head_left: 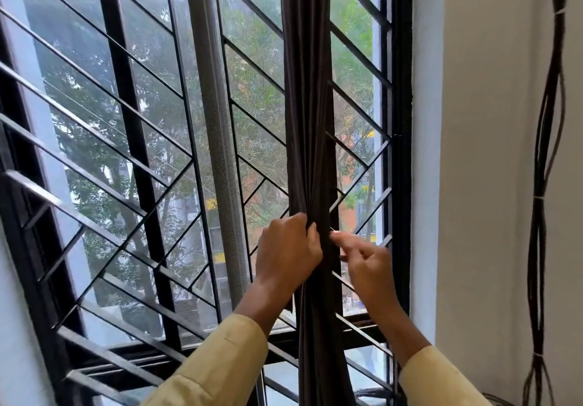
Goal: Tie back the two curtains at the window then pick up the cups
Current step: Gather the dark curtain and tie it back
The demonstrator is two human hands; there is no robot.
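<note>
While the dark brown curtain [307, 121] hangs bunched into a narrow, pleated column, there's only a slim strip of glass between it and the black window frame [402, 90] on its right. Left of it, the grille [126, 153] runs wide. Left hand [288, 248] grips the bunch. Right hand [367, 263], just right of the curtain, is curled and blurry, so can't tell if it's holding anything.

1. The curtain [310, 121] is dark brown cloth, gathered into one narrow, pleated bunch that hangs upright, right of centre.
2. At mid-height the left hand [285, 252] grips it tight, its fingers [299, 218] curled round the folds.
3. Below the grip the folds loosen slightly and run out of view.
4. It seems to be a single panel, though the folds hide its edges.
</note>
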